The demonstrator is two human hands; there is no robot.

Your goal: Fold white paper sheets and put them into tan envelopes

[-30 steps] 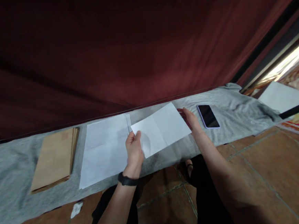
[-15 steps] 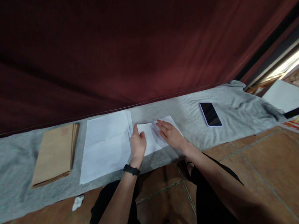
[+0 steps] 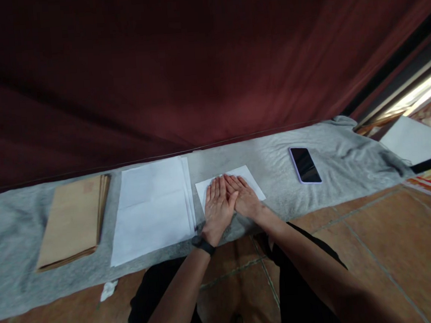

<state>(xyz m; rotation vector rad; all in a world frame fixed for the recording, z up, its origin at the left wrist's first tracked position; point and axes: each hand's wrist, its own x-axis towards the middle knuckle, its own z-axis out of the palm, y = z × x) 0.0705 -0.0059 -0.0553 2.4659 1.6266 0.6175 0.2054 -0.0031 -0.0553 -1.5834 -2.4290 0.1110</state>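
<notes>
A small folded white sheet [image 3: 252,181] lies on the grey cloth [image 3: 267,160]. My left hand [image 3: 217,208] lies flat on it, fingers stretched out, a black band at the wrist. My right hand [image 3: 244,196] lies flat beside it on the same sheet, fingers out and touching the left hand's fingers. Most of the sheet is hidden under both palms. Neither hand holds anything.
A stack of white paper [image 3: 152,209] lies to the left, and a stack of brown envelopes [image 3: 73,220] beyond it. A dark phone [image 3: 305,165] lies to the right. A dark red curtain hangs behind. A scrap of white paper [image 3: 108,290] is on the tiled floor.
The sheet, held up unfolded by both hands a second ago, was folded and laid on the cloth. Both hands now press flat on it.
</notes>
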